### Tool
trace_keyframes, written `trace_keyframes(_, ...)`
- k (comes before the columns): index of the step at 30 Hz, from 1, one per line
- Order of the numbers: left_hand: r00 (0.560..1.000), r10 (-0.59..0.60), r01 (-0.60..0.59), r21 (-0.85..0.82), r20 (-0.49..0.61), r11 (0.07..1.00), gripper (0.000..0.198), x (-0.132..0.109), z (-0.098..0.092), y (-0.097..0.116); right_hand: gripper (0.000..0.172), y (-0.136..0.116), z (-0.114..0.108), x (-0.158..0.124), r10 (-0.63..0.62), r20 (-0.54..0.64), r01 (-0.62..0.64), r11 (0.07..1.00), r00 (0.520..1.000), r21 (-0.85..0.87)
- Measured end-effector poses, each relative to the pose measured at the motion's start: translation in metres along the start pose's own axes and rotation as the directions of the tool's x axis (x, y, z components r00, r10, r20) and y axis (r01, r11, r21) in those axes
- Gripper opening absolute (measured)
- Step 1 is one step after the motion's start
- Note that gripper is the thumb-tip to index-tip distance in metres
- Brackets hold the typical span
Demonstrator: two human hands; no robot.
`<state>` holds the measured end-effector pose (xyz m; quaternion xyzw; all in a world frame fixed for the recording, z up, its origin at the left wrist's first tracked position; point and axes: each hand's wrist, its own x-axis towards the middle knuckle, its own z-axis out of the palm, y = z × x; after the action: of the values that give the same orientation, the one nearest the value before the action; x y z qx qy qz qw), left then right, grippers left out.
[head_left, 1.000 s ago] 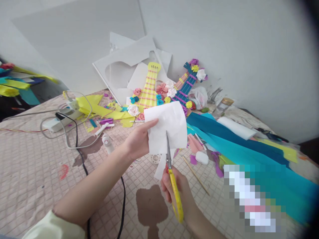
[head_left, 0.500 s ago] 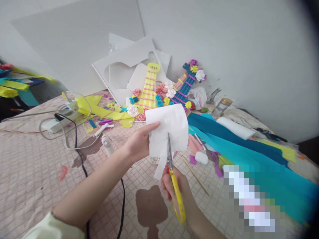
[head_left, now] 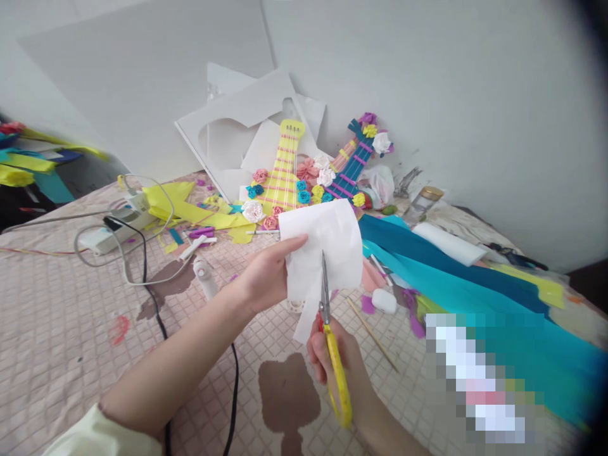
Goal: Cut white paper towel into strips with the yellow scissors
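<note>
In the head view, the left hand (head_left: 266,275) has its fingers clamped on the left edge of a white paper (head_left: 306,231), thumb on top, held above the desk (head_left: 204,399). The right hand (head_left: 339,348) has its fingers closed around the yellow handles of the scissors (head_left: 341,383), whose blades point up over the paper's lower part. Behind the paper stands a yellow toy guitar (head_left: 285,166); a thin stick (head_left: 373,332) lies right of the scissors.
</note>
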<state>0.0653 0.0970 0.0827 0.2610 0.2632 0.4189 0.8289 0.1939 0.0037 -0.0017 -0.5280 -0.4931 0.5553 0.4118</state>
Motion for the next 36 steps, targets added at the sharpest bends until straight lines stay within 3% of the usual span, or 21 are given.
trace_keyframes(8, 1.000, 0.007, -0.007, 0.001, 0.015, 1.000, 0.020, 0.002, -0.001, -0.002, 0.050, 0.004, 0.000, 0.000, 0.039, 0.043, -0.043, 0.994, 0.998, 0.101)
trace_keyframes(14, 1.000, -0.019, 0.019, 0.023, 0.023, 1.000, 0.019, -0.001, 0.000, -0.005, 0.049, 0.006, -0.001, 0.001, -0.093, -0.003, 0.093, 0.995, 0.996, 0.038)
trace_keyframes(20, 0.999, -0.012, 0.009, 0.055, 0.049, 0.998, 0.022, -0.004, 0.002, -0.009, 0.047, 0.003, -0.005, 0.002, -0.146, 0.037, 0.145, 0.989, 0.989, 0.030)
trace_keyframes(30, 0.994, -0.036, 0.030, 0.067, 0.100, 0.997, 0.021, -0.008, 0.008, -0.011, 0.046, -0.011, -0.009, -0.003, -0.152, 0.062, 0.149, 0.987, 0.986, 0.056)
trace_keyframes(36, 0.993, 0.030, -0.046, 0.140, 0.113, 0.989, 0.024, -0.012, 0.010, -0.017, 0.045, -0.008, -0.009, -0.003, -0.148, 0.035, 0.147, 0.988, 0.988, 0.044)
